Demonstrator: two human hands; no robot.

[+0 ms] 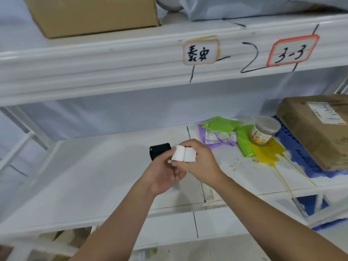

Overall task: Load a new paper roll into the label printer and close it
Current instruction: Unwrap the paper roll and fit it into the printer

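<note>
Both hands meet above the white shelf (94,176). Two white paper rolls (183,153) sit side by side between them. My right hand (199,162) wraps over the rolls from the right and top, fingers curled around them. My left hand (165,176) cups under them from the lower left, thumb against the left roll. Just behind the rolls a small black label printer (158,150) stands on the shelf; only its left part shows, and I cannot see whether its lid is open.
To the right on the shelf lie green, purple and yellow plastic bags (243,140), a clear lidded jar (264,131), and a brown parcel (318,129) on a blue mat. An upper shelf beam (113,72) with handwritten labels hangs overhead, carrying a cardboard box (90,14).
</note>
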